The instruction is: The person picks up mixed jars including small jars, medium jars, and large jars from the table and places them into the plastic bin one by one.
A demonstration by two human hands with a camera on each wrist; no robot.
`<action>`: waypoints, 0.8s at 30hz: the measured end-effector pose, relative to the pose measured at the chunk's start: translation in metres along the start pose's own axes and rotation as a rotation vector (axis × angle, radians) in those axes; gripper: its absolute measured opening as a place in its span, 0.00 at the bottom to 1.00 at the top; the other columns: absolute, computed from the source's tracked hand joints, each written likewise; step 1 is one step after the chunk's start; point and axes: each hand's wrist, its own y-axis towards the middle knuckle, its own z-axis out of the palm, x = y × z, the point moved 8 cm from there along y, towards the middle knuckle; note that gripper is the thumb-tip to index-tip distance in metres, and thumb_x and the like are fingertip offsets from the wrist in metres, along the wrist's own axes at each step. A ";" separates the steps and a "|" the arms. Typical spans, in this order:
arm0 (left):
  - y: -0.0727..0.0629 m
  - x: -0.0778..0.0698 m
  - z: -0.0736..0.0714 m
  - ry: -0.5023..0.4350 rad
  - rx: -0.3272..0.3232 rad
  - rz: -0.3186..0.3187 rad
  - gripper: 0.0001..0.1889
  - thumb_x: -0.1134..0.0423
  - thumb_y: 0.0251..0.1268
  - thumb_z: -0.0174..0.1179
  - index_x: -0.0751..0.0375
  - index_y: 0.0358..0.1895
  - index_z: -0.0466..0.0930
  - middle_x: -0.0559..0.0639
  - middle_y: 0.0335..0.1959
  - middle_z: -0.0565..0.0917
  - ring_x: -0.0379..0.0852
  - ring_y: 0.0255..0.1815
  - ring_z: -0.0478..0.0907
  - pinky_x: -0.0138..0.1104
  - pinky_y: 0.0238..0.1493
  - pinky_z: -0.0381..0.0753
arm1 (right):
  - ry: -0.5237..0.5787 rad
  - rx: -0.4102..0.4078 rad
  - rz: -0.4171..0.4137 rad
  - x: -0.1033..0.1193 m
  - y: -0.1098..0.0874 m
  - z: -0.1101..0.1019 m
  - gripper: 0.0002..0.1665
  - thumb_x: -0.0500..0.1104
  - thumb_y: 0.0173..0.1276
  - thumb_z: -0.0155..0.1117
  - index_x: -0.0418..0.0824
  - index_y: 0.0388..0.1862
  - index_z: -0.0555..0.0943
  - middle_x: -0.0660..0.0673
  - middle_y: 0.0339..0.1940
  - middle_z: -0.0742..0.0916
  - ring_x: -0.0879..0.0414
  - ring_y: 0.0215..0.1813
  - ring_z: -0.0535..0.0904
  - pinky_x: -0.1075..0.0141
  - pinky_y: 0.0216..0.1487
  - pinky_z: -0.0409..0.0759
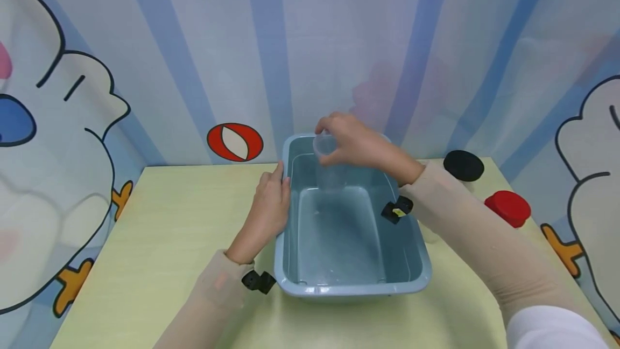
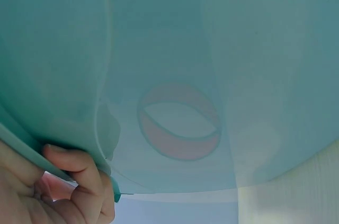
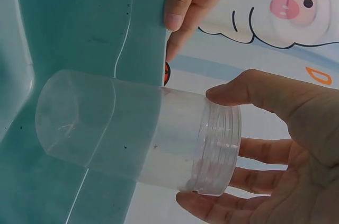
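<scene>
A light blue plastic basin stands on the table against the striped backdrop. My left hand grips its left rim; in the left wrist view the fingers curl round the edge. Over the far part of the basin, my right hand holds a clear plastic jar. Thumb and fingers pinch the jar around its threaded, lidless neck, as the right wrist view shows. The see-through body of the jar hangs inside the basin, and small dark specks dot the basin wall behind it.
On the table's right side are a round black lid and a red lid, partly behind the right sleeve. The pale yellow table meets the cartoon-printed backdrop right behind the basin.
</scene>
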 end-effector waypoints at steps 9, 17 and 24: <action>0.001 -0.001 0.000 0.016 -0.007 0.011 0.27 0.64 0.81 0.45 0.76 0.75 0.55 0.70 0.49 0.73 0.56 0.38 0.72 0.43 0.36 0.80 | -0.040 -0.009 -0.019 -0.001 0.009 0.010 0.31 0.41 0.60 0.74 0.27 0.59 0.76 0.33 0.54 0.81 0.43 0.52 0.77 0.53 0.51 0.78; 0.001 -0.001 0.000 0.013 0.006 0.011 0.27 0.64 0.81 0.44 0.75 0.75 0.55 0.69 0.49 0.73 0.55 0.38 0.73 0.43 0.37 0.80 | -0.061 0.001 -0.021 -0.003 0.017 0.024 0.31 0.41 0.59 0.75 0.27 0.58 0.76 0.34 0.53 0.81 0.43 0.52 0.76 0.53 0.51 0.77; 0.000 -0.002 0.000 0.015 0.003 0.015 0.27 0.64 0.81 0.44 0.75 0.75 0.54 0.69 0.48 0.73 0.56 0.39 0.74 0.44 0.38 0.82 | -0.046 0.020 0.008 -0.005 0.021 0.037 0.31 0.41 0.60 0.76 0.29 0.57 0.75 0.35 0.53 0.80 0.44 0.54 0.76 0.54 0.52 0.77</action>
